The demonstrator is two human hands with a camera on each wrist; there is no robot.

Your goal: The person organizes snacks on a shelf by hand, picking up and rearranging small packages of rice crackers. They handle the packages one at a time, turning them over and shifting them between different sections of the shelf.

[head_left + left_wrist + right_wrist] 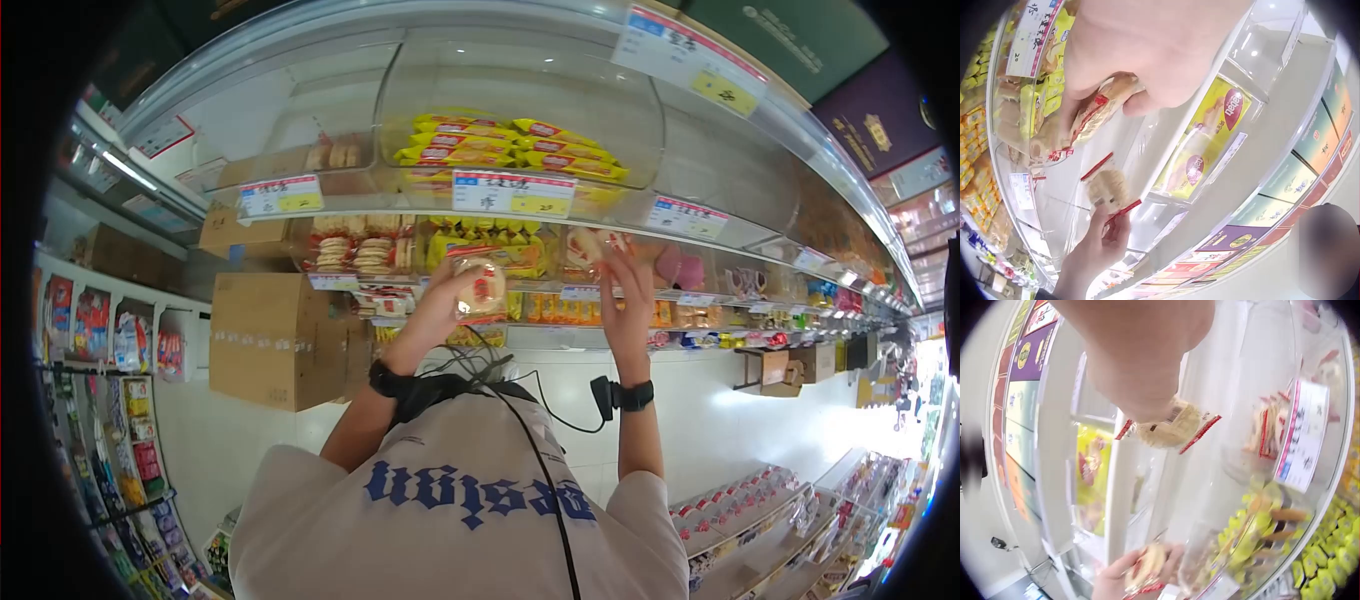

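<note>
In the head view my left hand [432, 308] grips a round, pale pastry [482, 288] in a clear wrapper with red print, before the shelf of yellow packets. Its thumb and fingers wrap the packet's sides in the left wrist view, where the hand [1141, 50] and wrapped pastry [1105, 107] loom close. My right hand [628, 295] is raised at a clear bin farther right. Seen from the right wrist, that hand [1141, 362] pinches another wrapped pastry [1169, 430] with red sealed ends. More similar packets [1267, 428] lie in the bin beside it.
Yellow packets [510, 150] fill an upper clear bin, with price labels [513, 193] along the shelf edge. Stacked round pastries [375, 252] stand to the left. A large cardboard box [255, 340] sits at the lower left. Black cables [545, 450] hang over the person's shirt.
</note>
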